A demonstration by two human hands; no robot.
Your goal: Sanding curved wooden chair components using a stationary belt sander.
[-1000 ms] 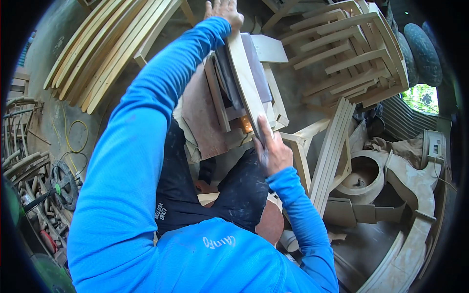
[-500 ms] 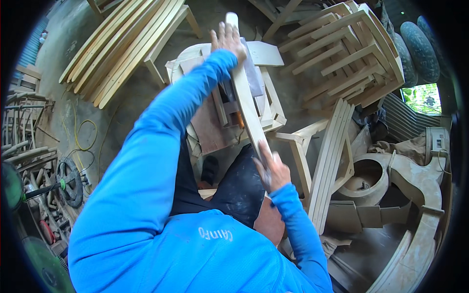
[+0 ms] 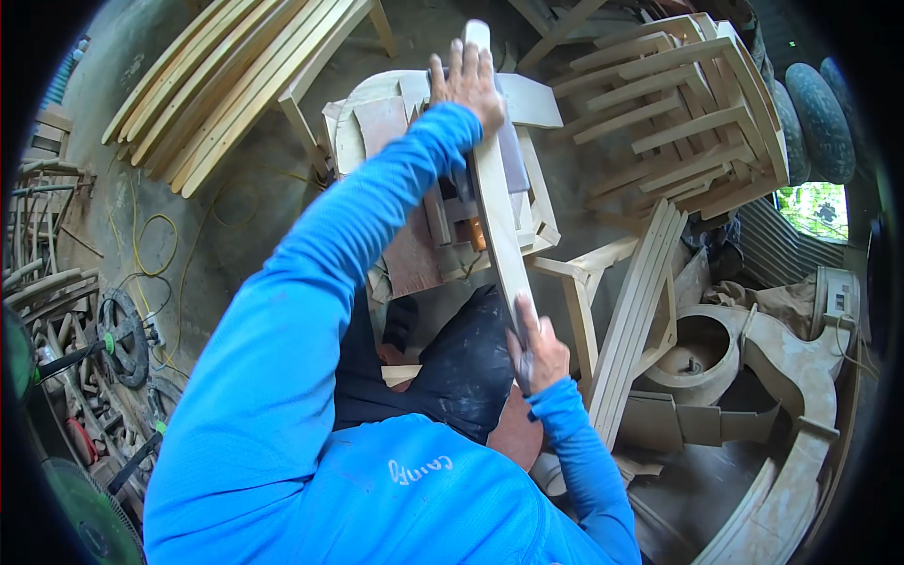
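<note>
A long pale wooden slat (image 3: 502,221) lies lengthwise before me, its rounded far end pointing away. My left hand (image 3: 474,94) presses on the far part, palm down, with fingers stretched out and apart. At the near end my right hand (image 3: 539,353) grips the slat, its index finger laid along the top. Beneath and beside the slat is a grey flat-surfaced strip (image 3: 511,160), which looks like a sanding belt. It is set in a wooden stand (image 3: 541,202) with a brown board (image 3: 407,254) on its left. The slat's underside is hidden.
Curved slatted wooden frames (image 3: 226,89) are stacked at the far left, more frames (image 3: 678,113) at the far right. Close on my right stand a slatted wooden piece (image 3: 636,325) and a round blower-like housing (image 3: 692,353). A yellow cord (image 3: 155,250) lies on the left floor.
The slat and both hands have shifted a little to the right, and my right hand sits slightly nearer me. The whole view has also turned slightly.
</note>
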